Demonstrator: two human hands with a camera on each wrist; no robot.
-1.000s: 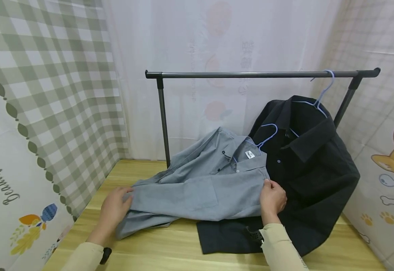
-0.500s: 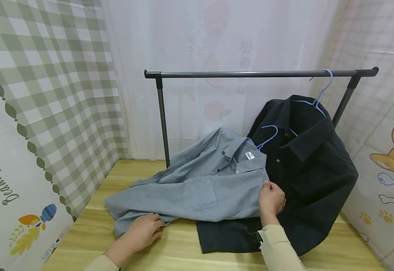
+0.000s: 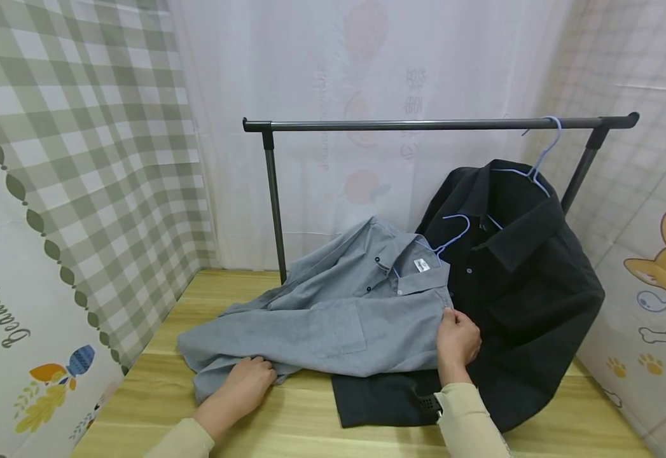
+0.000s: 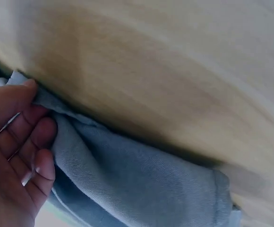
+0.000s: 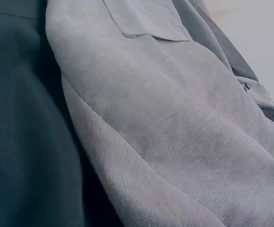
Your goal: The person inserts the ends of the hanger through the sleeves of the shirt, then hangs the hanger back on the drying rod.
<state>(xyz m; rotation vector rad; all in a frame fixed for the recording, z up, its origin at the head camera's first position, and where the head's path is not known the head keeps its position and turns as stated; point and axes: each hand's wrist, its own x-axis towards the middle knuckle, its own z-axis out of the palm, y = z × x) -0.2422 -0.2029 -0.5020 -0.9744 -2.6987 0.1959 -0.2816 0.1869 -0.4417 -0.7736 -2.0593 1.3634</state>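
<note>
A grey shirt [image 3: 310, 331] lies across the table with a blue hanger [image 3: 454, 238] in its collar. My right hand [image 3: 458, 340] pinches the shirt near its shoulder, beside the collar. Down at the shirt's near edge, my left hand [image 3: 248, 385] holds a fold of the cloth. In the left wrist view, the thumb and curled fingers of that hand [image 4: 21, 137] grip the edge of the grey fabric [image 4: 141, 175]. Only cloth shows in the right wrist view, with the grey shirt [image 5: 165, 118] over dark fabric; the right hand is hidden there.
A black shirt [image 3: 527, 305] hangs on another blue hanger [image 3: 550, 149] at the right of a dark metal rack [image 3: 401, 125]. Part of it lies under the grey shirt. The wooden table [image 3: 310, 426] is bounded by a checked curtain [image 3: 109, 127] and printed curtains.
My left hand has let go of the grey shirt's left end, moved right and nearer, and taken hold of its near edge. The right hand keeps its hold almost in place.
</note>
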